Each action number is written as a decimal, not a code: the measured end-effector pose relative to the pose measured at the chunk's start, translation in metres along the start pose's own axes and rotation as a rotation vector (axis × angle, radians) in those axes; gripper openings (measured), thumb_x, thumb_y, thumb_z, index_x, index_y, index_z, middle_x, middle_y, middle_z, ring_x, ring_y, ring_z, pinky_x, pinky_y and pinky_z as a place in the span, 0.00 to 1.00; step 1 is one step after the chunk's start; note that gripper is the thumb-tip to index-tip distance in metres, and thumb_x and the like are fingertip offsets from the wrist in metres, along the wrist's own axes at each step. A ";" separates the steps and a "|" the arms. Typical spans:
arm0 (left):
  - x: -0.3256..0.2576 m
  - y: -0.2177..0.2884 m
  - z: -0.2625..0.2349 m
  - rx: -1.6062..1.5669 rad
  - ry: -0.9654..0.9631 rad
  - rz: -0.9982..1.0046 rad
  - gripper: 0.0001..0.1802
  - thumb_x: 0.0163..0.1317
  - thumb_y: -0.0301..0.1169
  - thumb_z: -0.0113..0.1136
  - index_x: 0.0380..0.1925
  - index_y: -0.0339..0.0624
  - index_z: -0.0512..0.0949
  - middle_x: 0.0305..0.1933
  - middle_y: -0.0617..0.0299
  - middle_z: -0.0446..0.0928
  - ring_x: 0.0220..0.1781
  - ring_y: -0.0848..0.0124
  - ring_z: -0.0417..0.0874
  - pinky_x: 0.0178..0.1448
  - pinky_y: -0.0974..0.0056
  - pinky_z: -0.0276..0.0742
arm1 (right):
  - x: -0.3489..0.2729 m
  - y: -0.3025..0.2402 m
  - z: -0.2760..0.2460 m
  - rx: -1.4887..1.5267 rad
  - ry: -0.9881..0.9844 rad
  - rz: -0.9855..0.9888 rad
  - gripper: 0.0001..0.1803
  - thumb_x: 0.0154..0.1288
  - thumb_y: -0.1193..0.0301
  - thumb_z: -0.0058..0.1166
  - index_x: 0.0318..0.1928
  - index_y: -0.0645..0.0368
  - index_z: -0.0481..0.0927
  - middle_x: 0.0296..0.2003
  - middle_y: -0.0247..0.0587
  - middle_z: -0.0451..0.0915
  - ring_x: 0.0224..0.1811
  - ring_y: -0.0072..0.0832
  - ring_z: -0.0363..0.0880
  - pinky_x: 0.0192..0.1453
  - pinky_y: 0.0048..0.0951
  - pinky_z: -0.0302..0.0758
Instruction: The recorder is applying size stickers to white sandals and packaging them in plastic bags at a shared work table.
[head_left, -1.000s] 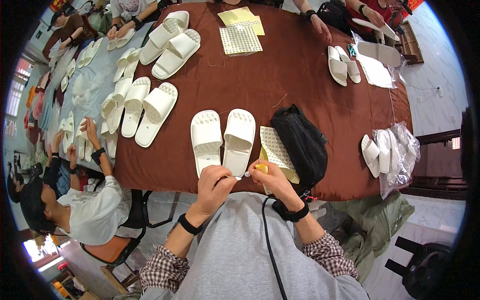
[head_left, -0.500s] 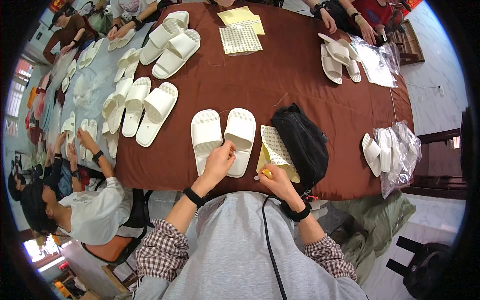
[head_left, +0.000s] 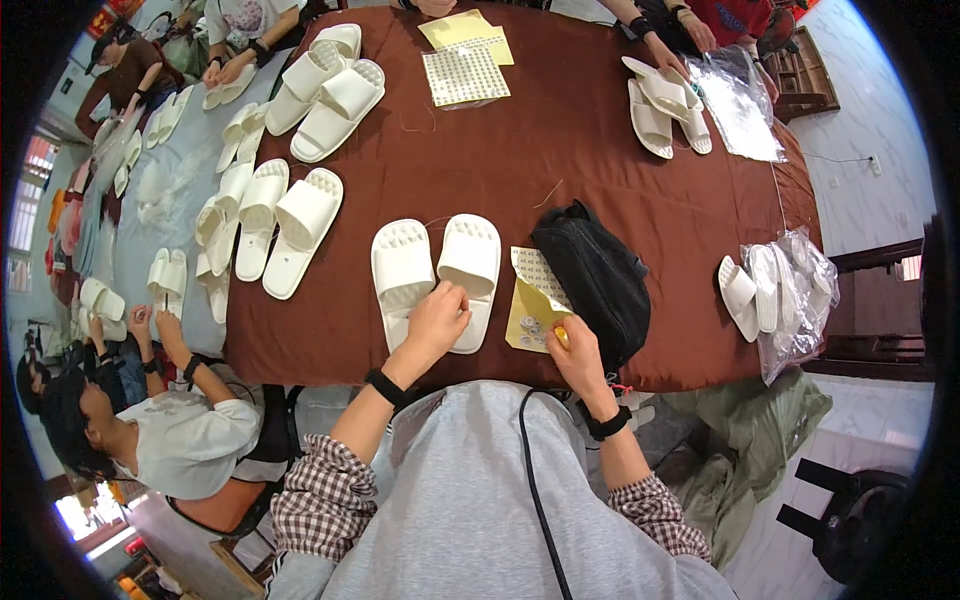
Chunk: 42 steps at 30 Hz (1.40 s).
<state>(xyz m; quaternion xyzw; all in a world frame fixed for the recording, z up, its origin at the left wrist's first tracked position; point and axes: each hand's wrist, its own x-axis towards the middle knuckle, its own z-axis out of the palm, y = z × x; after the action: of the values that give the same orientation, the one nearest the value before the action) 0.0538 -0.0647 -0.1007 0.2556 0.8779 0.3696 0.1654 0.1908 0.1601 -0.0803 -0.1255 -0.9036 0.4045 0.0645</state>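
Note:
Two white slippers lie side by side in front of me, a left slipper (head_left: 404,262) and a right slipper (head_left: 470,250), toes pointing away. My left hand (head_left: 438,318) is closed in a pinch over the inner edge of the right slipper, just below its strap; what its fingers hold is hidden. To the right, my right hand (head_left: 580,355) is closed around a small yellow-handled tool (head_left: 562,336), whose tip I cannot make out. That hand is at the edge of a yellow-backed sticker sheet (head_left: 540,280). Its near part is curled and shows small round stickers (head_left: 530,327).
A black pouch (head_left: 592,285) lies right of the sheet. More white slippers (head_left: 305,230) stand at the left, with others (head_left: 655,115) at the far right. Bagged slippers (head_left: 765,290) lie near the right edge. Other people work around the brown-covered table (head_left: 470,165).
My right hand has shifted right and slightly up at the sheet, baring the small round stickers. My left hand stays by the slipper. A far-right person's hand has moved to the slippers there.

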 end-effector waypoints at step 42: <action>-0.017 0.000 0.016 0.176 0.322 0.256 0.04 0.59 0.24 0.61 0.33 0.39 0.76 0.34 0.54 0.74 0.40 0.53 0.77 0.45 0.54 0.75 | 0.004 0.017 0.015 -0.130 -0.010 0.048 0.08 0.63 0.72 0.58 0.42 0.60 0.81 0.40 0.52 0.80 0.43 0.51 0.80 0.46 0.44 0.78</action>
<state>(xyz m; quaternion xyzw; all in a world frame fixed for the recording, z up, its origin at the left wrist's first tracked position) 0.0752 -0.0651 -0.1101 0.3161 0.8822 0.3456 -0.0481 0.1869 0.1615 -0.1030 -0.1492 -0.9250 0.3470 0.0421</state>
